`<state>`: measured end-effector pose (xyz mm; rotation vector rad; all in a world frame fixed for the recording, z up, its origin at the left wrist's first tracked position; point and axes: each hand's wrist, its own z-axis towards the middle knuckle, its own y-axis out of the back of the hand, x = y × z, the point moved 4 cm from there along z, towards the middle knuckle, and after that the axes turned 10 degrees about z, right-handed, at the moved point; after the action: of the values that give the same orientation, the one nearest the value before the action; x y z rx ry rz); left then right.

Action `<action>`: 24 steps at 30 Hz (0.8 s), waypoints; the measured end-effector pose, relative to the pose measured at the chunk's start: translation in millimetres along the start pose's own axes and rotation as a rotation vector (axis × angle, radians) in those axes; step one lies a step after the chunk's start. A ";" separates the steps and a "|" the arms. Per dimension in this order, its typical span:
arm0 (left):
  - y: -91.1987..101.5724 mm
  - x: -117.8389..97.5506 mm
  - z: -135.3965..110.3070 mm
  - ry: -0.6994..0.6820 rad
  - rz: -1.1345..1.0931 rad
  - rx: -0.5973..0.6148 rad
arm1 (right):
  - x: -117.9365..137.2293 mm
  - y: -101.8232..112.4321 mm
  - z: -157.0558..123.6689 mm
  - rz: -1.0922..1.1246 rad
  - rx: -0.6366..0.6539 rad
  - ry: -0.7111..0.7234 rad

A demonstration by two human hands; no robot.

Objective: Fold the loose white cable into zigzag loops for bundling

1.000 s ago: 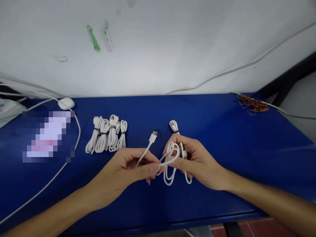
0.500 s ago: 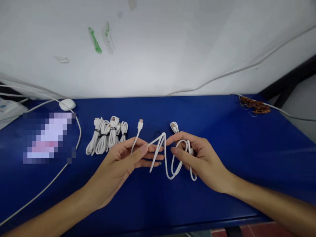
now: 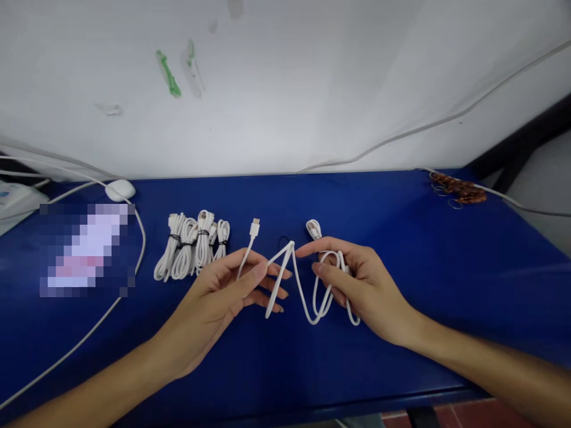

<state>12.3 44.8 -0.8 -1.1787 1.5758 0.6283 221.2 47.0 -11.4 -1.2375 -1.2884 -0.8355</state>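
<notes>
White cable (image 3: 298,284) runs between your two hands above the blue table (image 3: 401,249). Your left hand (image 3: 223,297) pinches one stretch of it between thumb and forefinger, the other fingers spread loose below, and the cable's plug end (image 3: 254,227) stands up just beyond that pinch, pointing away from you. Your right hand (image 3: 357,285) is closed around several gathered loops of the same cable, its forefinger stretched out toward your left hand. Between the two grips the cable makes a zigzag: it rises to a sharp bend (image 3: 291,244) just off the tip of your right forefinger, then drops into hanging loops under your right palm. Whether those loops touch the table you cannot tell. Just beyond your right fingertips another small white coil (image 3: 314,228) lies on the table, and a thin black tie (image 3: 282,242) lies beyond the gap between your hands. Farther out past your left hand sits a row of bundled white cables (image 3: 193,249), each cinched with a dark band. Well off to the left of that grip, a long white cord (image 3: 89,327) curves across the table from a white mouse (image 3: 120,189).
</notes>
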 end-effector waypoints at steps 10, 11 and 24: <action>3.4 6.5 1.8 0.001 0.169 0.006 | -2.1 2.0 -2.2 -0.028 -0.003 -0.003; 3.3 5.8 1.8 -0.013 0.198 0.002 | -2.8 1.9 -2.1 -0.028 0.002 -0.013; -6.5 2.7 -2.7 -0.055 0.308 0.003 | -4.6 -4.3 -1.9 0.054 0.176 -0.095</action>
<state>17.1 39.0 -1.3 -0.9147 1.7254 0.8502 216.8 43.5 -14.7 -1.1775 -1.3679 -0.6176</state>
